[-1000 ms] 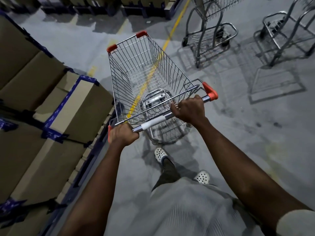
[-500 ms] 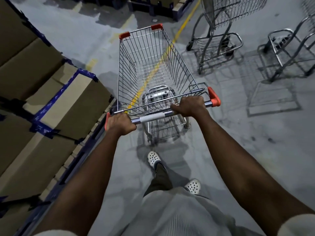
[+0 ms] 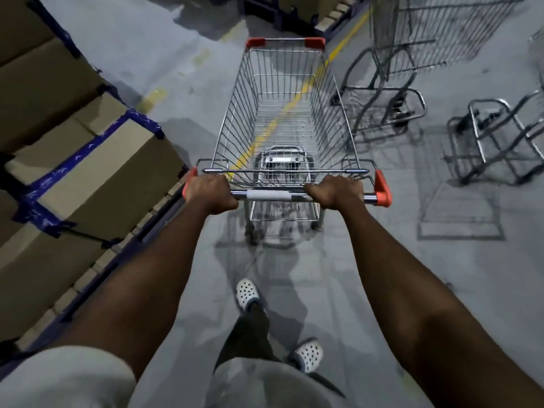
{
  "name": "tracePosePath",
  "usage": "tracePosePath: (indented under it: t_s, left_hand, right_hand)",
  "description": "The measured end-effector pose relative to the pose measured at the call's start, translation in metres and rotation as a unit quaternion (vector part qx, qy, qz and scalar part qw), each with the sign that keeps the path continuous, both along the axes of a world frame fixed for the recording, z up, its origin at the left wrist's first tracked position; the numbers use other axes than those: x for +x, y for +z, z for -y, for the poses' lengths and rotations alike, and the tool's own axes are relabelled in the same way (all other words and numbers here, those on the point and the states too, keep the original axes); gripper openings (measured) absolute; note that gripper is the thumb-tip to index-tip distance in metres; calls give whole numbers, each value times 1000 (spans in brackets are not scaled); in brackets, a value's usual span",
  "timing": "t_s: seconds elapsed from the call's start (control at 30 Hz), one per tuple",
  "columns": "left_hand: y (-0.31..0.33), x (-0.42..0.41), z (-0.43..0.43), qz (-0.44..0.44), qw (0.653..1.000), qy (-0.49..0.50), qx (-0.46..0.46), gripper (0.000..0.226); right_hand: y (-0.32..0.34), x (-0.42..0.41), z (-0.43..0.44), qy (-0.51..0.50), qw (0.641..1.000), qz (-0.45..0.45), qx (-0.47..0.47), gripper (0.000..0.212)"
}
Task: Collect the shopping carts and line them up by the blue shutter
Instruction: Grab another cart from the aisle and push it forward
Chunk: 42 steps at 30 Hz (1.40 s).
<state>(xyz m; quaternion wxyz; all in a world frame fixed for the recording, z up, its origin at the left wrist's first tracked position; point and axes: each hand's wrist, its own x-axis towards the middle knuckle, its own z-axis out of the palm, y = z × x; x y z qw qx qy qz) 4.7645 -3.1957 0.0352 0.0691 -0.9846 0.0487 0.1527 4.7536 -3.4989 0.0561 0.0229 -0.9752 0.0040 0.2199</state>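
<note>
While the person is standing behind the cart, the grey concrete floor (image 3: 441, 275) is filling most of the view. Stacked cardboard boxes (image 3: 97, 178), bound with blue tape, are taking up the whole side from 7 to 10 o'clock, with their base edge running just beside the left arm. At the centre, reaching toward 12 o'clock, the shopping cart (image 3: 282, 134) is standing upright on the floor, with red caps showing on its far corners. Two more are standing apart from it: a second cart (image 3: 412, 39) at 1 o'clock, near the basket's right wall, and a third cart (image 3: 500, 136) at 3 o'clock, only partly in view. A yellow line (image 3: 347, 45) is running diagonally under the basket from 1 o'clock. Both hands are wrapping tightly around the handle bar (image 3: 269, 195). The left hand (image 3: 210, 194) is gripping its left end against the red cap. The right hand (image 3: 335, 192) is gripping it a little short of the right red cap, and a white sleeve on the bar is showing between them. Two white clogs (image 3: 247, 291) are showing at 6 o'clock.
</note>
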Motion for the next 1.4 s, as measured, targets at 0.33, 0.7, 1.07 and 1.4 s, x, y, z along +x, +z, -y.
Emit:
tracePosePath:
  t_s: [0.33, 0.7, 1.07, 1.4]
  left_hand:
    - [13, 116, 12, 12, 998, -51, -18, 64]
    - [4, 262, -35, 15, 992, -123, -8, 55]
    - [4, 408, -73, 37, 981, -187, 25, 31]
    - [13, 523, -99, 50, 979, -196, 25, 45]
  right_hand:
    - [-1, 101, 2, -51, 998, 2, -29, 71]
    - [-3, 192, -54, -122, 992, 3, -24, 73]
    - [-5, 305, -104, -162, 986, -25, 17, 74]
    - [11, 409, -145, -204, 977, -19, 56, 72]
